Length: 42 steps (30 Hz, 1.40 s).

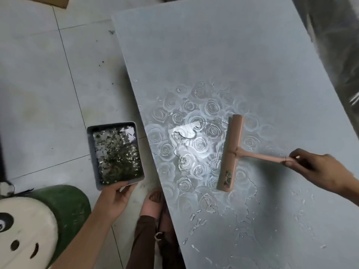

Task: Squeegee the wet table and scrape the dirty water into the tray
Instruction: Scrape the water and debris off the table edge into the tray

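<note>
Looking down, I count two hands, one tray, one squeegee and one table.

Nearest me, at the lower left, stands one round stool [64, 208] with green sides and a pale top printed with a panda face. Beside it my brown trouser leg [143, 239] and one bare foot [153, 200] rest on the grey tiled floor [38, 90], tucked against the table's near left edge.

My left hand [116, 197] holds the grey rectangular tray [90, 150] by its near short end, thumb over the rim and fingers curled beneath. The tray hangs over the floor just beside the table's left edge, with a narrow gap between them. It holds shining water thick with dark green flecks.

The table [213, 51] has a grey top patterned with roses. A puddle [186, 148] spreads across its near half, with stray drops scattered closer to me.

My right hand [318, 167] pinches the far end of the pink squeegee [232, 154] handle between thumb and curled fingers. The blade lies flat on the wet patch, roughly parallel to the table's left edge, and the puddle sits between blade and tray.

Farther off, the tabletop looks dry. One scrap of brown cardboard [56, 1] lies on the floor at the far left.
</note>
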Each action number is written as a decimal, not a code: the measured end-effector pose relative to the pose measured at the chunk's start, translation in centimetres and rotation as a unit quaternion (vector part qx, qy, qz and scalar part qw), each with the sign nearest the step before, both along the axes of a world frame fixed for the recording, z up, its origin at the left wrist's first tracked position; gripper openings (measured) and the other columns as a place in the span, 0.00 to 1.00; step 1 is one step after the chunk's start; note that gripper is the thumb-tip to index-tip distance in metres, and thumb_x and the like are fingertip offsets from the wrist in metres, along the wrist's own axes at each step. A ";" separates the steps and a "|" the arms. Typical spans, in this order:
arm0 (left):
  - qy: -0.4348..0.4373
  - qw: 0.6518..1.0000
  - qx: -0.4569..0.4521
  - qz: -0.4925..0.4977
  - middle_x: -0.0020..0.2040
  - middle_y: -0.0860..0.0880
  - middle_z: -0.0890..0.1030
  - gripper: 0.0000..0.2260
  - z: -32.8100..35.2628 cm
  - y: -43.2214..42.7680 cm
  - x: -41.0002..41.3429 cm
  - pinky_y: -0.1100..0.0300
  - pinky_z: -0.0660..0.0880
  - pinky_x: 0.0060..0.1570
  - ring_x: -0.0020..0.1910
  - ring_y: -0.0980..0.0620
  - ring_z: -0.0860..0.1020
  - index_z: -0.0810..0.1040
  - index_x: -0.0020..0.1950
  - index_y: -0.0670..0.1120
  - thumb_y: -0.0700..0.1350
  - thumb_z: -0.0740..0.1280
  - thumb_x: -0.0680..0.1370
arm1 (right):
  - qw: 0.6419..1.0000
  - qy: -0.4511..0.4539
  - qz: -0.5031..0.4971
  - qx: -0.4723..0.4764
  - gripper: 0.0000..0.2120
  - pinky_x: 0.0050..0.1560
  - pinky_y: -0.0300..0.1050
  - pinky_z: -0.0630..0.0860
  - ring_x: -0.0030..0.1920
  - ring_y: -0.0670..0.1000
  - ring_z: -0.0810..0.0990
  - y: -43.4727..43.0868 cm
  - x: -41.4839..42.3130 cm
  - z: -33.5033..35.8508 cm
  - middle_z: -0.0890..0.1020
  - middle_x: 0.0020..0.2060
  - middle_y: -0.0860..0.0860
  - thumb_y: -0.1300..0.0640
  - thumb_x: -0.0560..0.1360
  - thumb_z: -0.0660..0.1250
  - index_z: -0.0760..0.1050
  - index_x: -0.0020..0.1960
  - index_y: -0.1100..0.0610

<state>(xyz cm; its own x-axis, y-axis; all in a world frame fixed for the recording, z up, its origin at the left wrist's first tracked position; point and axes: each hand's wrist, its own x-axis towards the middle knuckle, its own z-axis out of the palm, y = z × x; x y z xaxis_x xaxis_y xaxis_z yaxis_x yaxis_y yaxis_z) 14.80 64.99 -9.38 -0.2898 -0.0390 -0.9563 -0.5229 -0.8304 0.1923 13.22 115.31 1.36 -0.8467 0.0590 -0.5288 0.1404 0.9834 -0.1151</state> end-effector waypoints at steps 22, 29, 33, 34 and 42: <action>-0.022 0.997 0.026 0.066 0.56 0.41 0.79 0.28 -3.6 4.2 0.0 0.51 0.82 0.37 0.53 0.42 0.79 0.70 0.70 0.42 0.23 0.56 0.72 | 0.995 0.015 0.073 -0.060 0.09 0.35 0.33 0.61 0.35 0.32 0.74 -7.6 -5.7 -2.9 0.76 0.30 0.32 0.40 0.73 0.62 0.72 0.40 0.43; -0.046 0.996 0.037 0.060 0.51 0.41 0.79 0.27 -3.3 3.9 0.0 0.52 0.82 0.35 0.50 0.42 0.79 0.67 0.72 0.40 0.25 0.57 0.74 | 0.992 0.044 0.103 -0.055 0.07 0.34 0.36 0.61 0.36 0.32 0.75 -8.9 -8.0 -1.0 0.76 0.33 0.31 0.40 0.72 0.61 0.71 0.39 0.41; -0.049 0.997 0.041 0.051 0.51 0.40 0.78 0.27 -3.3 4.0 -0.2 0.52 0.82 0.34 0.50 0.43 0.78 0.65 0.73 0.38 0.25 0.56 0.74 | 0.994 0.047 0.096 -0.013 0.08 0.33 0.33 0.56 0.24 0.35 0.71 -9.3 -8.2 -0.9 0.75 0.25 0.37 0.41 0.73 0.63 0.72 0.39 0.42; -0.050 0.997 0.041 0.051 0.51 0.40 0.79 0.27 -3.3 4.0 -0.2 0.52 0.82 0.34 0.50 0.43 0.79 0.65 0.72 0.38 0.25 0.56 0.74 | 0.994 0.053 0.097 -0.011 0.08 0.33 0.32 0.55 0.24 0.34 0.68 -9.8 -8.2 -1.3 0.73 0.21 0.39 0.42 0.73 0.64 0.73 0.39 0.43; -0.052 0.997 0.039 0.047 0.49 0.40 0.80 0.28 -3.1 3.8 -0.3 0.47 0.81 0.46 0.48 0.43 0.79 0.67 0.71 0.40 0.24 0.56 0.73 | 0.984 0.085 0.146 -0.047 0.07 0.33 0.38 0.59 0.24 0.35 0.66 -12.4 -9.1 -1.5 0.70 0.22 0.39 0.45 0.73 0.66 0.75 0.40 0.47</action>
<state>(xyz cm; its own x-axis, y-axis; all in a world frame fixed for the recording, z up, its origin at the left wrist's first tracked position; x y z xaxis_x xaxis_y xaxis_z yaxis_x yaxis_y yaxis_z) 14.50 68.74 -12.50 -0.1885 0.0146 -0.9820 -0.4558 -0.8870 0.0743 4.15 102.95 -0.10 -0.8971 -0.2429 -0.3691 -0.1764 0.9627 -0.2050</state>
